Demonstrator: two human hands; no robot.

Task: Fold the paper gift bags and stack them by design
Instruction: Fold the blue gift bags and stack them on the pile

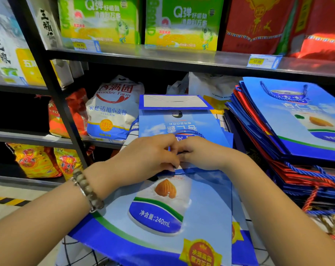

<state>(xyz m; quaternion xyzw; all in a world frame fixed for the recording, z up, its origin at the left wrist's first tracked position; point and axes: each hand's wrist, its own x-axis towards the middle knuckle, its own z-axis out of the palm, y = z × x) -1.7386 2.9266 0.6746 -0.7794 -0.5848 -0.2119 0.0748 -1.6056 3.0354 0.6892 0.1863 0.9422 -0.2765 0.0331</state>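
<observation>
Both hands meet at the mouth of the blue bag (162,217): left hand (149,156) and right hand (203,152), fingers curled, pinch its top edge, probably to press the mouth flat along its crease. Bag lies flat, print up, directly in front. Second blue bag (182,120) lies just beyond, reversed, bottom flap folded over. Count: two blue bags in work. Stack (289,120) at right, blue and red layers mixed; too many to count. Flour sack (113,110) behind: one.
</observation>
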